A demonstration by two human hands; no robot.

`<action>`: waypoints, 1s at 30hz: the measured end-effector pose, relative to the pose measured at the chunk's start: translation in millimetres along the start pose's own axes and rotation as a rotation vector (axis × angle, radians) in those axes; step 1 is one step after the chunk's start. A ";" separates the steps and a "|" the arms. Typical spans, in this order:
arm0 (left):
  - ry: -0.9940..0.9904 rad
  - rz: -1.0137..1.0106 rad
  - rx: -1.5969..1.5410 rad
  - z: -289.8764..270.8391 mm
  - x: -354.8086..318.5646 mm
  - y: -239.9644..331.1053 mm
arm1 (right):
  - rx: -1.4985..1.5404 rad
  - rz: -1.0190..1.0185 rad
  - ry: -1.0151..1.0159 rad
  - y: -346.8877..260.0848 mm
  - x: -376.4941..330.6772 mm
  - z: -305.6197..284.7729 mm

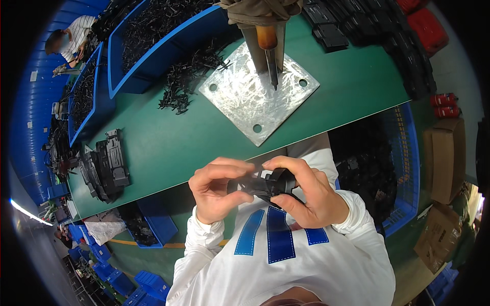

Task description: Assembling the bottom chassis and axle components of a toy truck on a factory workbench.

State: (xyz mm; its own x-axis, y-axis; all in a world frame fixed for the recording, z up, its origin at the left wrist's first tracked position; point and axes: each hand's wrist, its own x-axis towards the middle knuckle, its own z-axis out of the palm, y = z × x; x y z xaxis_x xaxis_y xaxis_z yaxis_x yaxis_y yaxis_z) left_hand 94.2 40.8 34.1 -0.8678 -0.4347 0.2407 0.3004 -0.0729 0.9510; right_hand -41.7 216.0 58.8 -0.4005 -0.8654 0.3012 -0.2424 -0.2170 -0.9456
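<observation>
In front of my chest, just off the near edge of the green table, I hold a black plastic part (268, 185) with a curved, ring-like right end. My left hand (215, 189) curls its thumb and fingers around the left end, which is smeared by motion. The right end is pinched between the thumb and fingers of my right hand (312, 194). Beyond my hands, a square metal plate (245, 107) with holes at its corners lies on the table. A pointed metal tip with an amber handle (267, 38) is fixed above the plate, aimed down.
Small black plastic pieces (178, 84) lie heaped beside a full blue bin (153, 64). Stacked black parts (104, 163) stand at the table's left, with more (408, 61) at far right. A blue crate (406, 178) sits below the right edge. Another person (76, 38) works at far left.
</observation>
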 end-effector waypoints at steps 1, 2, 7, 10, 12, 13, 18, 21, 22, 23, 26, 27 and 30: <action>0.000 -0.001 -0.001 0.2 0.2 -0.2 | 0.019 0.006 -0.003 -0.2 -0.5 0.2; -0.002 0.003 -0.008 0.5 0.5 -0.5 | 0.038 0.012 -0.006 -0.3 -0.9 0.3; 0.004 0.010 -0.027 1.6 2.8 1.8 | 0.001 -0.038 0.003 1.1 -0.5 1.6; -0.014 0.055 0.014 2.9 4.1 3.6 | -0.007 -0.060 0.025 2.7 -0.3 2.8; 0.027 0.057 0.072 8.3 5.0 7.9 | -0.022 -0.063 0.038 4.0 0.3 2.5; 0.030 0.060 0.073 9.5 4.3 8.0 | -0.011 -0.049 0.045 4.6 1.0 1.7; 0.073 0.115 0.223 17.0 2.6 9.9 | 0.018 -0.055 0.078 5.9 2.3 -0.3; 0.088 0.116 0.275 25.0 2.7 15.0 | -0.022 -0.032 0.125 12.9 -1.9 2.6; 0.094 0.118 0.276 25.5 2.5 13.7 | -0.005 -0.005 0.125 12.6 -2.5 1.6; 0.093 0.101 0.269 25.3 2.3 11.2 | 0.012 0.021 0.125 12.2 -3.6 0.1; 0.104 0.048 0.229 25.3 1.5 9.0 | 0.064 0.070 0.136 14.3 -4.0 -0.7; 0.100 0.040 0.227 25.1 1.8 9.1 | 0.083 0.062 0.147 14.8 -4.4 -0.6; 0.102 0.040 0.249 26.5 1.1 10.6 | 0.079 0.061 0.142 16.1 -3.8 -1.7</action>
State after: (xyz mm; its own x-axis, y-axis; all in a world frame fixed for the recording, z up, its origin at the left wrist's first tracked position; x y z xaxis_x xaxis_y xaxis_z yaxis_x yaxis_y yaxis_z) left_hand 85.9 63.4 49.6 -0.8093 -0.5217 0.2701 0.2161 0.1632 0.9626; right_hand -45.6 216.6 42.6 -0.5347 -0.8067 0.2516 -0.1455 -0.2055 -0.9678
